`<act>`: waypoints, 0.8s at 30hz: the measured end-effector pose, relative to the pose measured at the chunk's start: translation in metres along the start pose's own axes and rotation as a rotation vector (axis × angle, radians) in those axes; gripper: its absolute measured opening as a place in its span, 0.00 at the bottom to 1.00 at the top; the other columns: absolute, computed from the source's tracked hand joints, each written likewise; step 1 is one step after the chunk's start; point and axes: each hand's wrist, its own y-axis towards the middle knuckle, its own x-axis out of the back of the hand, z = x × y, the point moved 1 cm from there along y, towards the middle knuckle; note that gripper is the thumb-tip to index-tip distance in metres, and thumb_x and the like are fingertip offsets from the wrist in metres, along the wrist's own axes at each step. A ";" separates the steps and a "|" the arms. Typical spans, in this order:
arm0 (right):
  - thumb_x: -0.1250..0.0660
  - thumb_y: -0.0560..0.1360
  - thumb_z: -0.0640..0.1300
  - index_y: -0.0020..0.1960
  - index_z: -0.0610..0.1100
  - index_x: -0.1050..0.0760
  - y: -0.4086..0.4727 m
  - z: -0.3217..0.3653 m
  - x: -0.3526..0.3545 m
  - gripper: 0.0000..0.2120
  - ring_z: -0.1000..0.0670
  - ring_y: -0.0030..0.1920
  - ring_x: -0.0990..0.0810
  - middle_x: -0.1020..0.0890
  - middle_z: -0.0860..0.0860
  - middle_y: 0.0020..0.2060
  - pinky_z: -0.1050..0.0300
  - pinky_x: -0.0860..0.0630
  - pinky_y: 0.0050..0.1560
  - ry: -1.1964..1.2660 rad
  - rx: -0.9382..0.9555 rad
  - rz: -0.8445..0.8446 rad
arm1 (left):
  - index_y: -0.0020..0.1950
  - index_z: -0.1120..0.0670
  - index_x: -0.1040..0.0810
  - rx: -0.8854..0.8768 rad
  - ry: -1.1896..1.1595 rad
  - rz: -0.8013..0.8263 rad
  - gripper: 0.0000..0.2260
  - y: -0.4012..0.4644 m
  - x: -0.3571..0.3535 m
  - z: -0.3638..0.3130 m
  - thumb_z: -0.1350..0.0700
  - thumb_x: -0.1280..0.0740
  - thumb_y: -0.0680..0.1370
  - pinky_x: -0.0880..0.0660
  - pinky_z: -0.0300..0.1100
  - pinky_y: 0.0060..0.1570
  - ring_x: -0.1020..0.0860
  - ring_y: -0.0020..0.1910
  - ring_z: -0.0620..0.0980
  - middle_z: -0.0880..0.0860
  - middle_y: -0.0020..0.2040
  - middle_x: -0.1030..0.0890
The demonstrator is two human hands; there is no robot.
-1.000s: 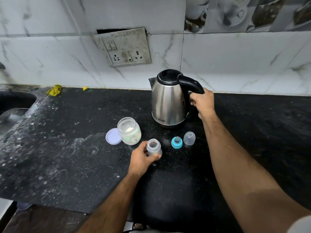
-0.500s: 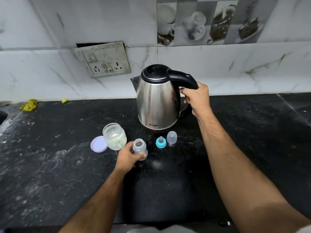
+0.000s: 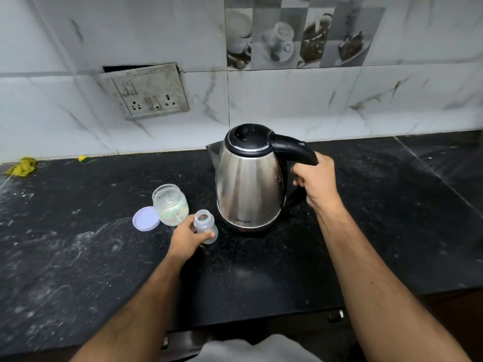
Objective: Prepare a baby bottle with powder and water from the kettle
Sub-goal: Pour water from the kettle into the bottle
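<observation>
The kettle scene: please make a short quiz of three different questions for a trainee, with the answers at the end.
1. True or false: the right hand grips the handle of the kettle.
2. Multiple choice: what does the left hand hold? A) the purple lid B) the baby bottle C) the powder jar
3. Short answer: on which side of the powder jar does the purple lid lie in the picture, and is the jar open?

Key
1. True; the fingers wrap the black handle.
2. B; the baby bottle stands upright and uncapped in front of the kettle.
3. On its left, flat on the counter; the jar is open.
</observation>
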 end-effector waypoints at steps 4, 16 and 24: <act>0.36 0.59 0.33 0.27 0.50 0.24 -0.021 -0.009 0.008 0.12 0.55 0.19 0.33 0.30 0.54 0.18 0.58 0.33 0.26 -0.032 -0.011 0.004 | 0.58 0.52 0.21 -0.019 0.012 0.014 0.22 -0.005 0.009 0.000 0.64 0.21 0.67 0.23 0.45 0.58 0.18 0.50 0.47 0.50 0.51 0.15; 0.36 0.59 0.32 0.31 0.39 0.26 -0.064 -0.038 0.014 0.04 0.56 0.21 0.32 0.29 0.54 0.20 0.58 0.33 0.27 -0.099 -0.091 0.021 | 0.57 0.49 0.21 -0.047 0.014 0.025 0.20 -0.019 0.029 -0.011 0.62 0.21 0.68 0.24 0.39 0.54 0.18 0.51 0.46 0.49 0.51 0.15; 0.34 0.61 0.29 0.32 0.36 0.27 -0.068 -0.040 0.009 0.05 0.56 0.22 0.33 0.30 0.56 0.20 0.58 0.34 0.27 -0.147 -0.084 0.084 | 0.57 0.46 0.21 -0.062 -0.030 0.041 0.22 -0.018 0.031 -0.020 0.64 0.22 0.68 0.25 0.38 0.56 0.19 0.53 0.44 0.47 0.53 0.16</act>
